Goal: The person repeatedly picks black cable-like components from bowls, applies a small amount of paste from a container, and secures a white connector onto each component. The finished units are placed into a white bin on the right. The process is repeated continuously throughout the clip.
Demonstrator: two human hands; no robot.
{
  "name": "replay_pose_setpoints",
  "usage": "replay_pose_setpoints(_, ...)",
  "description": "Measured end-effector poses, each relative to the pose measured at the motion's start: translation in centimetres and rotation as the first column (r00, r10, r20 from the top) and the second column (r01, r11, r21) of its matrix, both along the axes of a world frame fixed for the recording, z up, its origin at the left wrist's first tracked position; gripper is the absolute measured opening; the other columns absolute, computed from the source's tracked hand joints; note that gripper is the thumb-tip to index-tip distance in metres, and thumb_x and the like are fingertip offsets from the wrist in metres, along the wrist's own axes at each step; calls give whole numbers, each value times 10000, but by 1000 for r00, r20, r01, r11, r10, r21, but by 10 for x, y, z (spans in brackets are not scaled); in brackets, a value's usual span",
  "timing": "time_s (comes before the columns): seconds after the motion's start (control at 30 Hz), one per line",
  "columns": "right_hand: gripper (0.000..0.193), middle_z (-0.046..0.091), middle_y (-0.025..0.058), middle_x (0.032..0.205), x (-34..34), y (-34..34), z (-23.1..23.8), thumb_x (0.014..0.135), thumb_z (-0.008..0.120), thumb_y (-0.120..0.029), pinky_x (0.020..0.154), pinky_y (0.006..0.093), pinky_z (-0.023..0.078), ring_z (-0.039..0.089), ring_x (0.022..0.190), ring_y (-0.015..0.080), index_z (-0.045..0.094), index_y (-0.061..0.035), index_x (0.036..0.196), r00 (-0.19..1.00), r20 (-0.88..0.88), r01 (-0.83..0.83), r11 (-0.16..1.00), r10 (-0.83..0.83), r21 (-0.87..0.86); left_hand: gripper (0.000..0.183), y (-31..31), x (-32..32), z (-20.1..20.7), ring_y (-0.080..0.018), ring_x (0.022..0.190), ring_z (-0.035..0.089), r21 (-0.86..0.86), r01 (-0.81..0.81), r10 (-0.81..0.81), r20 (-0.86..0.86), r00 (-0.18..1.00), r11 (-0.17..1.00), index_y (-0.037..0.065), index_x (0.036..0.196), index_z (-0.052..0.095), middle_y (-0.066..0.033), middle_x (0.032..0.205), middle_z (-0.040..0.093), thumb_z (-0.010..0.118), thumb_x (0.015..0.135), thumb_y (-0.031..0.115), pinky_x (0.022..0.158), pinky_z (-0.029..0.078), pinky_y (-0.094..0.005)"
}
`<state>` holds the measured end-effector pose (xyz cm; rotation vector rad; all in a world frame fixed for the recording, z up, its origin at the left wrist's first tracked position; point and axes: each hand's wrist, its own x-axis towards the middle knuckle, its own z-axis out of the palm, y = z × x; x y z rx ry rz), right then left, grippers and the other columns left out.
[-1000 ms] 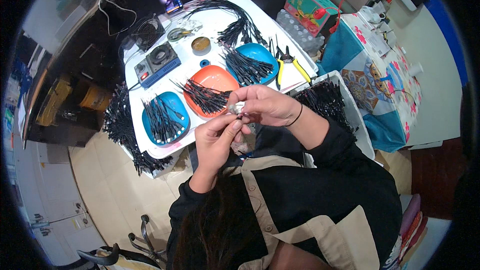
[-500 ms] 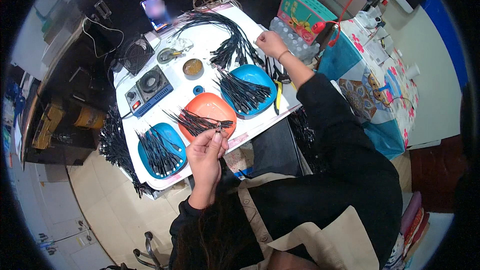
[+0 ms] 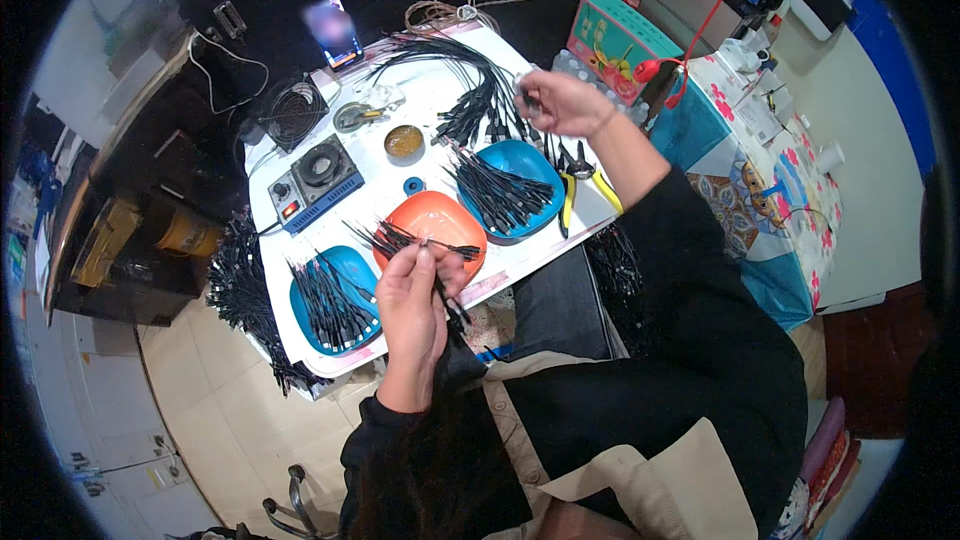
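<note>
My left hand (image 3: 412, 305) is closed in a pinch at the near edge of the orange bowl (image 3: 435, 208). A short black cable (image 3: 455, 315) hangs from it below the fingers, and a small tip shows at the thumb. My right hand (image 3: 565, 105) is raised over the far right of the table, fingers curled inward. Something dark shows at its fingertips, too blurred to name. Beside it lies a bundle of long black cables (image 3: 480, 90). Short black cables lie in the orange bowl, the right blue bowl (image 3: 520, 155) and the left blue bowl (image 3: 340, 265).
Yellow-handled pliers (image 3: 568, 205) lie right of the bowls. A soldering pot (image 3: 320, 168), a small fan (image 3: 293, 112), a round tin (image 3: 404, 143) and a lit phone (image 3: 335, 32) stand farther back. More black cables (image 3: 245, 290) hang at the table's left edge.
My right hand has curled and turned, and stands beside the long cables. The left hand keeps its pinch near the orange bowl. The whole view has shifted slightly.
</note>
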<state>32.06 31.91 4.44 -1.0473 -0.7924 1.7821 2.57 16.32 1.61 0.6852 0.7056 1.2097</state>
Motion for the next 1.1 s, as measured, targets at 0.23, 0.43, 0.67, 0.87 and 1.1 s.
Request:
replay_pose_setpoints(0.23,144,534,6,710,-81,-160,13,884,570,-160,506,254,409,522,585,128,475,-67,828,836,496,-122,802,-236,585,185,52,42,24,-341,1034,628,-76,208,-198,123,972,975,-66,1028,479,-236,1172,560,419,1005,107,846,564,-386)
replay_pose_setpoints(0.43,178,577,168,783,-110,-254,-22,839,534,-150,642,472,487,605,742,370,479,-30,959,406,869,-619,614,-284,490,188,78,44,59,-291,915,662,23,227,-228,179,957,974,-29,948,539,-213,1081,619,440,999,123,721,585,-324)
replay_pose_setpoints(0.67,186,613,151,866,-113,-256,-65,828,585,-192,677,437,512,628,797,339,554,-53,948,259,957,-736,614,-131,283,140,11,5,77,-66,506,368,321,35,-65,83,994,946,-11,988,526,-139,871,617,464,993,114,477,298,-198)
replay_pose_setpoints(0.87,266,648,43,974,-99,-207,-15,955,569,-207,691,228,510,605,774,89,602,-12,1133,994,40,71,874,-102,481,121,-60,-21,54,-71,534,381,394,-12,-41,127,991,919,-18,965,534,-174,848,597,479,985,88,469,298,-169)
replay_pose_setpoints(1.1,216,655,68,883,-112,-202,25,902,623,-60,684,202,503,610,755,91,599,28,1098,984,-116,173,869,-134,464,138,-79,-24,35,-176,701,610,352,22,-45,55,997,936,-42,1005,568,-206,1015,612,516,966,80,547,470,-228)
